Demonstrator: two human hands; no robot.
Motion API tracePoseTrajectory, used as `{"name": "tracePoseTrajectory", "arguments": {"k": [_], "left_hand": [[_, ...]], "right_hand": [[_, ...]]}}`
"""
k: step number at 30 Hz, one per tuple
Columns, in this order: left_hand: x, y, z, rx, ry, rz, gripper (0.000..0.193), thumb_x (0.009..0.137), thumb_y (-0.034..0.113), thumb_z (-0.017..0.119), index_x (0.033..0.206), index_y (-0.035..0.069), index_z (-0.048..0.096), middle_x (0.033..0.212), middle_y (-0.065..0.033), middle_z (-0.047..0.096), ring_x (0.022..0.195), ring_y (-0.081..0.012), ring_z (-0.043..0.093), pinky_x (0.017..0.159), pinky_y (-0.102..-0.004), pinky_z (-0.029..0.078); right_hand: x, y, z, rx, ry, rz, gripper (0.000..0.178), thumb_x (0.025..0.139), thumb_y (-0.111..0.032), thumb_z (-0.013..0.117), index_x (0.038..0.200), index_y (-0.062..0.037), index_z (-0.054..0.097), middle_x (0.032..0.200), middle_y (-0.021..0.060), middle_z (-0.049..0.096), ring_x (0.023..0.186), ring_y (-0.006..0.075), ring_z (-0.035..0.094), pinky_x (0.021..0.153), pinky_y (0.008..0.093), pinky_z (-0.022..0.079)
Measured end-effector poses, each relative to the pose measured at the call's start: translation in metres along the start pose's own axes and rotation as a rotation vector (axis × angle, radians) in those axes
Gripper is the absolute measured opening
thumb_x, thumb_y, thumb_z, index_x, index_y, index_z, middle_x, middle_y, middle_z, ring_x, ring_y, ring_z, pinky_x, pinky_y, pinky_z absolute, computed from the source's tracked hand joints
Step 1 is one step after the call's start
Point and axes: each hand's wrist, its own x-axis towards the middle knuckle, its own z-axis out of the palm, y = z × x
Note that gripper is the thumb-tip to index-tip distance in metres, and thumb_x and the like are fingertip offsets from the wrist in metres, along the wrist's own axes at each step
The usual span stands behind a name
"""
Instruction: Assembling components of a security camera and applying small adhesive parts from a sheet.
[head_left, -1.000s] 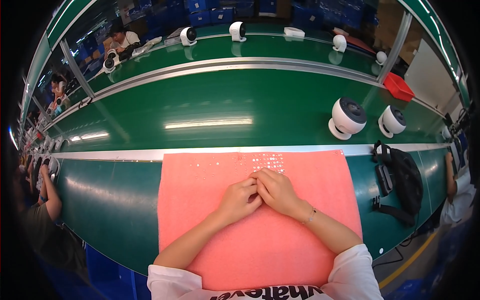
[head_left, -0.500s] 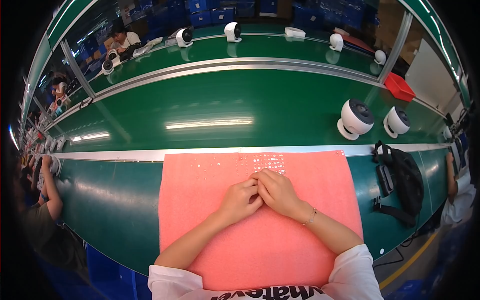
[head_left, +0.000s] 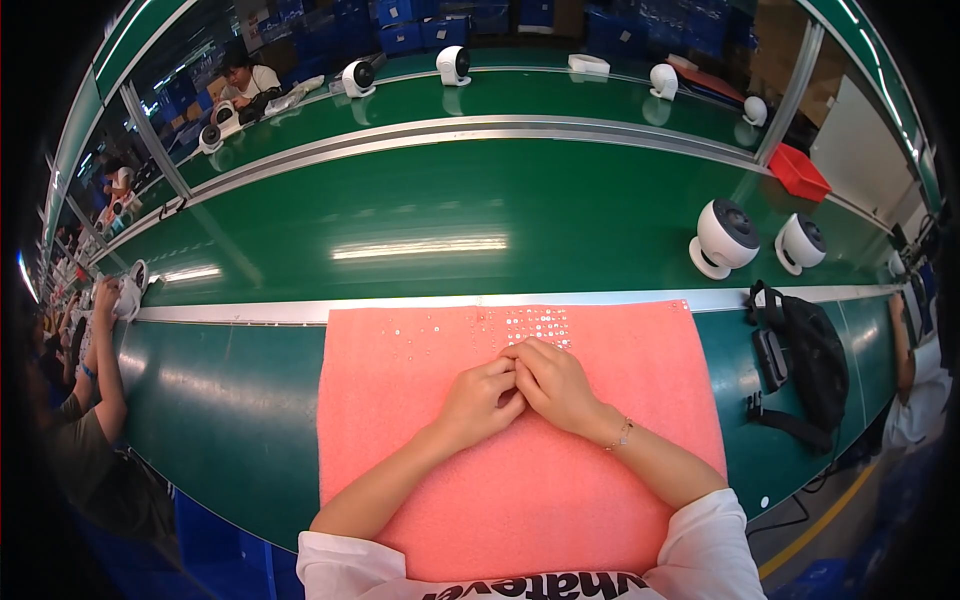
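From my end of the head camera, I have both hands together over the pink mat, the left hand and the right hand meeting with fingers bent inward and touching. I cannot tell whether anything is pinched between them; the curl hides it from me.

What matters most to me is how the small shiny round pieces lie. They sit in close rows near the mat's far edge, just beyond where the hands meet and slightly to the right, so I judge the right hand the nearer. Its knuckles come right up to the lowest row, and I cannot see whether they touch it or cover part of it. The rows run left to right, across my line of reach; each piece looks round, so I read no long axis on any one.

A looser scatter lies farther left, beyond the left hand and apart from it. The mat rests on the green worktop, with a black bag to its right.
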Motion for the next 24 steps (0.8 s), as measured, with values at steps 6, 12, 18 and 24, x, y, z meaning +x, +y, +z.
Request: {"name": "tracePoseTrajectory", "arguments": {"k": [6,12,18,24], "left_hand": [[-0.0008,0.0014,0.0002,0.005,-0.004,-0.004,0.017,0.074,0.009,0.063,0.089,0.000,0.065,0.091,-0.0104,0.062,0.074,-0.0281,0.062,0.065,-0.0363,0.051],[-0.0007,0.0016,-0.0002,0.020,-0.001,-0.005,0.017,0.074,0.009,0.063,0.089,0.000,0.065,0.090,-0.0105,0.062,0.075,-0.0282,0.062,0.065,-0.0363,0.051],[0.0000,0.0001,0.0020,0.011,0.030,0.041,0.015,0.075,0.008,0.063,0.087,0.000,0.064,0.085,-0.0102,0.060,0.069,-0.0257,0.060,0.060,-0.0343,0.049],[-0.0019,-0.0006,0.0030,0.002,0.043,0.062,0.014,0.075,0.007,0.064,0.087,-0.001,0.062,0.081,-0.0100,0.058,0.065,-0.0230,0.058,0.058,-0.0324,0.047]], "right_hand": [[-0.0013,0.0009,0.0007,0.000,0.013,-0.016,0.015,0.085,-0.005,0.047,0.095,-0.0007,0.057,0.085,0.0136,0.058,0.077,0.0304,0.057,0.068,0.0398,0.046],[-0.0013,-0.0003,0.0010,-0.018,0.021,-0.023,0.016,0.084,-0.004,0.047,0.095,-0.0003,0.058,0.086,0.0141,0.058,0.081,0.0311,0.055,0.072,0.0406,0.044],[-0.0015,0.0014,0.0009,0.004,0.012,-0.009,0.016,0.084,-0.005,0.047,0.095,-0.0004,0.058,0.087,0.0141,0.058,0.082,0.0313,0.055,0.073,0.0404,0.045],[-0.0026,-0.0002,0.0013,0.014,0.008,0.000,0.016,0.084,-0.005,0.047,0.096,-0.0005,0.058,0.087,0.0140,0.059,0.082,0.0312,0.056,0.073,0.0400,0.045]]}}
